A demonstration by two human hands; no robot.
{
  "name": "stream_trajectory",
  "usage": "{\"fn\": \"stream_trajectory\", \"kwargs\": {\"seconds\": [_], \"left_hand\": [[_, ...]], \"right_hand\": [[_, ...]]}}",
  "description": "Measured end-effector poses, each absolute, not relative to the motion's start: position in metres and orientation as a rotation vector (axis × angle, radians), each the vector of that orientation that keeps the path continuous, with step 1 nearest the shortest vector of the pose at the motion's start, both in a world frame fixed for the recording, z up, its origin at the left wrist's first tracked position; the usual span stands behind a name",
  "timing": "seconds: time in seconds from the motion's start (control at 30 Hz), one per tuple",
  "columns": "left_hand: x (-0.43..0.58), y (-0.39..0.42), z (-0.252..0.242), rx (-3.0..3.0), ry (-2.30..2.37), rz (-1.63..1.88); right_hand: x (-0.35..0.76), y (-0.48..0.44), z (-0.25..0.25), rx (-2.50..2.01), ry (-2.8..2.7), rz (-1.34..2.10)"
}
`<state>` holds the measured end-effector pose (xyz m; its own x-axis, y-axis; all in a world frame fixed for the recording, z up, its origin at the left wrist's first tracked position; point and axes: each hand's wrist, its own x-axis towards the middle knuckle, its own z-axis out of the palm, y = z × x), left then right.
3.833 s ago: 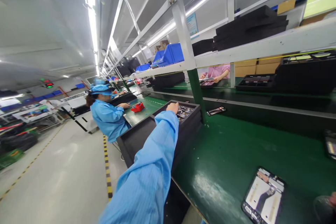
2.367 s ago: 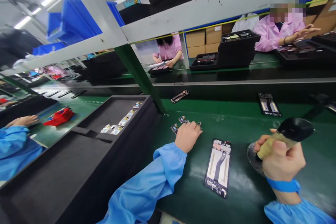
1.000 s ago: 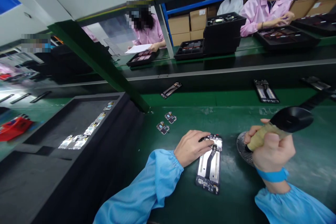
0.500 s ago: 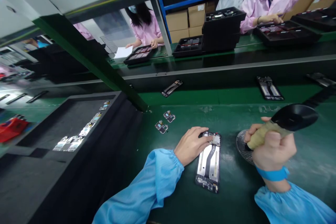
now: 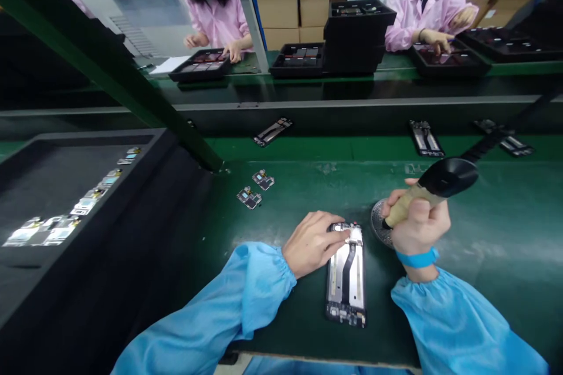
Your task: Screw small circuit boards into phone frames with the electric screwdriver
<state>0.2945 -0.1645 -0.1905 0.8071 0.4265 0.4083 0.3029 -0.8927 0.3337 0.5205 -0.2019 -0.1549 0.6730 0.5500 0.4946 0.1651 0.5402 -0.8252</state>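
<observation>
An opened phone frame (image 5: 346,274) lies flat on the green bench mat, near the front edge. My left hand (image 5: 313,242) rests on its top left corner, with the fingertips pressing a small part there. My right hand (image 5: 417,224) is shut on an electric screwdriver (image 5: 428,188) with a tan taped grip and a black top. Its tip points down at a round metal screw dish (image 5: 379,228) just right of the phone. Two small circuit boards (image 5: 255,188) lie loose on the mat, behind my left hand.
A black foam tray (image 5: 79,187) with a row of small boards stands at my left. Other phone frames (image 5: 423,137) lie on the belt behind. Across the line, people in pink coats work at black trays (image 5: 297,58). A green post (image 5: 109,76) slants at left.
My left arm came back from the foam tray, set small boards on the mat, then went to the phone frame's top. My right hand has swung the screwdriver left, over the dish.
</observation>
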Motion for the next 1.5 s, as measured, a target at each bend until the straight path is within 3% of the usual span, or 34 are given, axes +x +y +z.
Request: {"fn": "stream_trajectory", "kwargs": {"seconds": [0.17,0.57,0.77,1.5], "left_hand": [[0.301,-0.177,-0.196,2.808,0.530,0.809],[0.302,-0.186,-0.191,2.784,0.623,0.621],[0.302,-0.186,-0.188,2.734,0.638,0.639],[0.301,-0.184,-0.190,2.755,0.629,0.645]], "right_hand": [[0.521,-0.202,-0.152,-0.981,-0.842,0.249],[0.520,-0.206,-0.139,-0.938,-0.796,0.249],[0.502,-0.209,-0.140,-0.883,-0.878,0.373],[0.516,-0.213,-0.140,-0.969,-0.792,0.317]]}}
